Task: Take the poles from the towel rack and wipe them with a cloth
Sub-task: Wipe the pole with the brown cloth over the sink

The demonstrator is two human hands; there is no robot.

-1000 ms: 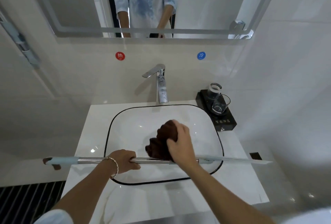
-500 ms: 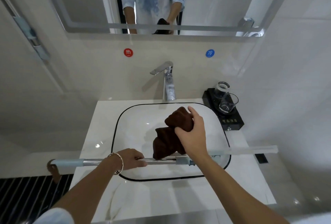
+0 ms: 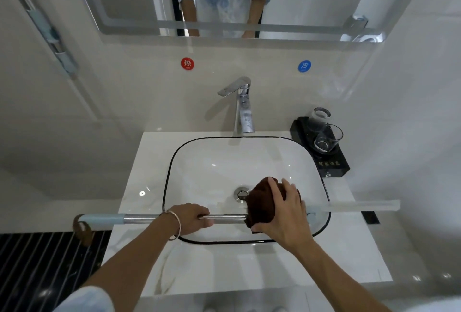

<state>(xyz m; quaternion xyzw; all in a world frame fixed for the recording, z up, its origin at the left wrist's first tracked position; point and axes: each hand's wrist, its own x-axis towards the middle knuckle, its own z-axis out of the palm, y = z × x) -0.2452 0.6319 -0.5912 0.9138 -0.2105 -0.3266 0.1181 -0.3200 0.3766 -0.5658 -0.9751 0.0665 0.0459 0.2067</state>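
A long metal pole (image 3: 225,218) lies level across the front of the sink, with a pale blue sleeve (image 3: 102,219) and a brown loop at its left end and a clear bar (image 3: 354,206) at its right. My left hand (image 3: 193,217) grips the chrome part near the middle. My right hand (image 3: 284,212) presses a dark brown cloth (image 3: 262,203) around the pole just right of my left hand. The cloth hides that stretch of the pole.
Below the pole is a white basin (image 3: 214,162) with a black rim, set in a white counter (image 3: 199,269). A chrome tap (image 3: 240,104) stands behind it. A black tray (image 3: 331,159) with two glasses (image 3: 326,137) sits at the back right. A mirror hangs above.
My right hand has brought the cloth down from above the basin and wrapped it onto the pole, further right than one second ago. My left hand keeps its grip.
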